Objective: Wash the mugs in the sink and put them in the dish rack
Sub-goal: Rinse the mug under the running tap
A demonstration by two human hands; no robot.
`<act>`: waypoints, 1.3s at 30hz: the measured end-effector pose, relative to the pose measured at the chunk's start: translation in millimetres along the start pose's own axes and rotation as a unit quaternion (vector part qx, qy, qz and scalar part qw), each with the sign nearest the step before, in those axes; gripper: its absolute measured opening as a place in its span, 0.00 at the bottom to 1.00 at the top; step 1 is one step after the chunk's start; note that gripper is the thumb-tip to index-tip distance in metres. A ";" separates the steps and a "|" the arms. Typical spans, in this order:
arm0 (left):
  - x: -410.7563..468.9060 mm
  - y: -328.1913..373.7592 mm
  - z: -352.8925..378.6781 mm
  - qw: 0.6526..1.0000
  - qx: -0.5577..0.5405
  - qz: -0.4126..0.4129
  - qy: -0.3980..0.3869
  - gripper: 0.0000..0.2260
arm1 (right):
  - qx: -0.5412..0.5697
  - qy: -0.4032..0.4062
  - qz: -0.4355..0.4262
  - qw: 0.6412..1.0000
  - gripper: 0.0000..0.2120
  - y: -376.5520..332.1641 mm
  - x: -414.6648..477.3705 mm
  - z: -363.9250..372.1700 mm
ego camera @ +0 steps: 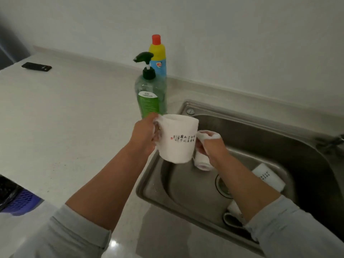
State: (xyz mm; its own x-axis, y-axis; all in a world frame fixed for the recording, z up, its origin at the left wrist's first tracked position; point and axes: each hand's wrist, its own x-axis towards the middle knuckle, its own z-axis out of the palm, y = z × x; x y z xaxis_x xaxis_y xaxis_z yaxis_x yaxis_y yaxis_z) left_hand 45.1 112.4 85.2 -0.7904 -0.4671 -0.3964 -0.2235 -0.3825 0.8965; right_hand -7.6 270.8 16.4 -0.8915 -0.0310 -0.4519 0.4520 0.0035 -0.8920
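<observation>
My left hand (pixel 144 135) grips the handle side of a white mug (pixel 178 138) with dark writing, held upright above the left edge of the steel sink (pixel 279 138). The mug is coated in foam. My right hand (pixel 210 146) is just right of the mug, fingers foamy, holding a soapy white cloth or sponge (pixel 202 162) that hangs below the hand. A second white mug (pixel 268 176) lies on its side in the basin at the right. A third mug (pixel 232 215) sits near the basin's front, partly hidden by my right forearm.
A green pump bottle of dish soap (pixel 150 95) and a yellow-and-blue bottle with a red cap (pixel 157 54) stand behind the sink's left corner. A black phone (pixel 36 66) lies far left on the pale counter (pixel 74 118). A purple basket (pixel 20 202) sits below the counter edge.
</observation>
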 end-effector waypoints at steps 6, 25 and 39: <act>-43.1 -58.3 113.8 0.846 0.477 0.088 -0.221 0.18 | -0.072 0.125 0.002 0.989 0.04 19.9 -14.4 -144.8; -75.5 -171.1 257.0 0.828 0.452 -0.121 -0.309 0.17 | -0.181 0.348 -0.124 0.911 0.13 -7.6 18.3 -354.7; -50.6 -174.4 285.4 0.937 0.265 -0.050 -0.224 0.14 | -0.167 0.391 -0.073 0.902 0.11 -27.5 52.0 -381.0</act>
State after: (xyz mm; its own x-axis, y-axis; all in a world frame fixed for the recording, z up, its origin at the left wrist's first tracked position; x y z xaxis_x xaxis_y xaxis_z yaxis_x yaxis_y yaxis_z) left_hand -38.7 430.3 5.4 -0.8844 -0.0229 -0.4662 -0.4661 0.0977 0.8793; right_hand -77.6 649.9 13.2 -0.7474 0.6591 -0.0832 0.4111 0.3605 -0.8373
